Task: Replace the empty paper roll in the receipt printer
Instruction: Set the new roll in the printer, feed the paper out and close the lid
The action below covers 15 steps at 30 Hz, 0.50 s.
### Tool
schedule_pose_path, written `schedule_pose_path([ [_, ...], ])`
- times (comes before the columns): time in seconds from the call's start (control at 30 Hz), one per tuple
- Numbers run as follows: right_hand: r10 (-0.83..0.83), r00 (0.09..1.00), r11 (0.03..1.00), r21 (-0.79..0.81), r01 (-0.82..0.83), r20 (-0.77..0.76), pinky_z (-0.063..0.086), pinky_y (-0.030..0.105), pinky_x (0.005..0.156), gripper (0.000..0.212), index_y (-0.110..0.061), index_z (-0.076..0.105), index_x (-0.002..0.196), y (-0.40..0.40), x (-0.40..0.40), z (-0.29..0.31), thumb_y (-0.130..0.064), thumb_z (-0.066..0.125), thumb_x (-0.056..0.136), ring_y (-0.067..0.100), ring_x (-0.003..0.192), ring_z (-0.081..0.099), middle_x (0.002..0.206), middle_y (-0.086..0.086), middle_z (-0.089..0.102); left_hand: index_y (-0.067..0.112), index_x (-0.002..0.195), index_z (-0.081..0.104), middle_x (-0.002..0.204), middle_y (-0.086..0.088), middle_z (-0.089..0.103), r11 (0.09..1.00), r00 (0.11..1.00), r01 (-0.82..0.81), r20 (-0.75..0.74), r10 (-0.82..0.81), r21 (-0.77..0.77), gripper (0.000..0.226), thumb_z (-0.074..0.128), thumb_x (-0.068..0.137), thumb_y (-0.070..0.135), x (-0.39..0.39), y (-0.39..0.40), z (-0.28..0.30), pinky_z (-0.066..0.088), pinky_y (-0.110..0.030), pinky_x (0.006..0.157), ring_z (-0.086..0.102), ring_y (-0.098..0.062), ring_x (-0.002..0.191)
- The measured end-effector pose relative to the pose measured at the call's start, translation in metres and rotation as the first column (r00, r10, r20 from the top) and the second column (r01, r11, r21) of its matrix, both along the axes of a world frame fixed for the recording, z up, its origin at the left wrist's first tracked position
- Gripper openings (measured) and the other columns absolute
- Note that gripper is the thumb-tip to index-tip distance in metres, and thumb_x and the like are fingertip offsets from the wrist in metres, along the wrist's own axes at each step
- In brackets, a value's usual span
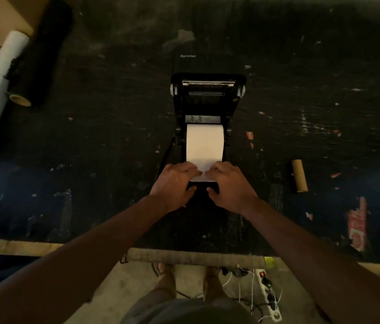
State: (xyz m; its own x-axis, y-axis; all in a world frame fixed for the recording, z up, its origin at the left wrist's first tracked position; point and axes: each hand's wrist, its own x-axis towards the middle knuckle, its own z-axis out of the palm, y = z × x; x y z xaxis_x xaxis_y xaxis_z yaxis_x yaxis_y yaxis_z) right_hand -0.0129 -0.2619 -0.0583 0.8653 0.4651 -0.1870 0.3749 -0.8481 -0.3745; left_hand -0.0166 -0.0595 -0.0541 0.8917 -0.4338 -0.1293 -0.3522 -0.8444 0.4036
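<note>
New paper roll (204, 139) is seated in the open receipt printer (207, 101) just beyond both grips, axis crosswise, its loose paper end (204, 170) pinched flat under left hand (175, 183) and right hand (229, 185), equally near.

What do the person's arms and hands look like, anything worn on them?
Both arms are bare as far as the frame shows: no sleeves, gloves, watch or bands visible. The left hand and right hand show no rings that I can make out in the dim light.
</note>
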Motion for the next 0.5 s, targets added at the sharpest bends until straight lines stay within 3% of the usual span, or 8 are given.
schedule_pose_path([
  [0.23, 0.072, 0.996, 0.996, -0.062, -0.069, 0.059, 0.041, 0.04, 0.092, 0.028, -0.018, 0.074, 0.113, -0.001, 0.002, 0.006, -0.021, 0.066, 0.086, 0.027, 0.112, 0.058, 0.109, 0.003, 0.068, 0.025, 0.125, 0.072, 0.121, 0.002, 0.072, 0.997, 0.998, 0.061, 0.016, -0.061, 0.048, 0.037, 0.069, 0.088, 0.019, 0.006, 0.0, 0.006, 0.037, -0.038, 0.102, 0.06, -0.023, 0.115],
  [0.5, 0.045, 0.99, 0.999, 0.019, -0.048, 0.131, 0.046, 0.041, 0.081, 0.02, -0.013, 0.077, 0.099, -0.007, -0.015, 0.004, -0.007, 0.063, 0.086, 0.03, 0.095, 0.065, 0.095, 0.008, 0.069, 0.018, 0.107, 0.08, 0.102, -0.005, 0.079, 0.996, 0.998, 0.045, 0.052, -0.041, -0.074, 0.023, 0.067, 0.089, 0.01, -0.004, 0.006, 0.008, 0.048, -0.038, 0.095, 0.07, -0.024, 0.092],
])
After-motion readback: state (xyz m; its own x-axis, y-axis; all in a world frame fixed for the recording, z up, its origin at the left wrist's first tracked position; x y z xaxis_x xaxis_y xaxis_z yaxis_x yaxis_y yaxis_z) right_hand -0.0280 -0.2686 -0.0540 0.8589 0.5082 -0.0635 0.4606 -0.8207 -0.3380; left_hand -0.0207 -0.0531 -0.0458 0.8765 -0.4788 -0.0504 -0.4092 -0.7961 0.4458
